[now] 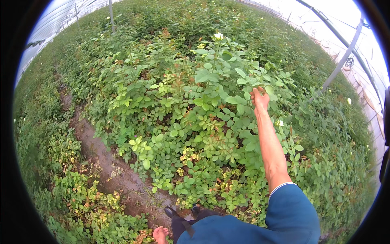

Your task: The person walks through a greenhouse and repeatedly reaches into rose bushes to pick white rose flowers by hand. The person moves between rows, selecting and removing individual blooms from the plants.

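My right hand (260, 95) reaches far out over the rose bushes, its fingers closed around a leafy rose stem (262, 82). What lies between the fingertips is partly hidden by the hand. A white rose (218, 36) stands on a tall stem beyond it, up and to the left. Another white rose (279, 123) shows just right of my right forearm. Low in the view, beside my leg, my left hand (160, 234) hangs with its fingers curled, and nothing visible is in it.
A wet dirt path (100, 149) runs from my dark boots (170, 212) up to the left between dense rose beds. A slanting metal post (341, 62) with a coiled cable (349, 62) stands at the right. Plastic greenhouse sheeting surrounds the beds.
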Tool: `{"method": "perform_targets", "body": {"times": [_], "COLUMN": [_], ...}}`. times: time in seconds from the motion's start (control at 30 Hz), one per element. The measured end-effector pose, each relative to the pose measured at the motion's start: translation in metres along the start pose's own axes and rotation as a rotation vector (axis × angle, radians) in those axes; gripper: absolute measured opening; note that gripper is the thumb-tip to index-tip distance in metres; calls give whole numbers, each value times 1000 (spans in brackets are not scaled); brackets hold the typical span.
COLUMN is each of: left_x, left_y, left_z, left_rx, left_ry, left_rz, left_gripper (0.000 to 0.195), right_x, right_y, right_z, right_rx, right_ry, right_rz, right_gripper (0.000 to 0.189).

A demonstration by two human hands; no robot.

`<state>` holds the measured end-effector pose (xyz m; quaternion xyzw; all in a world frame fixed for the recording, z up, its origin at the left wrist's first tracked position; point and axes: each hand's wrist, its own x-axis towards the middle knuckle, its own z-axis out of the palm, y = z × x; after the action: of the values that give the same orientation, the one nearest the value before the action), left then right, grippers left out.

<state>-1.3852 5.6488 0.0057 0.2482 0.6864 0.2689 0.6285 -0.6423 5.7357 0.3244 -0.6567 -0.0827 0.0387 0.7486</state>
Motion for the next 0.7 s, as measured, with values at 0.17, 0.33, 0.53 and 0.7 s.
{"method": "perform_targets", "body": {"times": [0.17, 0.33, 0.53, 0.7], "left_x": [3, 3, -5, -11], "left_y": [-23, -35, -25, -15], "left_z": [-16, -11, 15, 15], "left_rx": [-68, -87, -78, -74], "left_ry": [60, 38, -8, 6], "left_rz": [-2, -10, -28, -4], "left_gripper": [12, 12, 13, 15], "right_x": [7, 1, 13, 16], "right_y": [-7, -4, 1, 12], "right_z": [25, 13, -7, -28], "right_rx": [-30, -169, -326, -122], "right_ry": [69, 51, 53, -135], "right_rz": [78, -8, -189, -200], "right_gripper": [15, 19, 12, 31]}}
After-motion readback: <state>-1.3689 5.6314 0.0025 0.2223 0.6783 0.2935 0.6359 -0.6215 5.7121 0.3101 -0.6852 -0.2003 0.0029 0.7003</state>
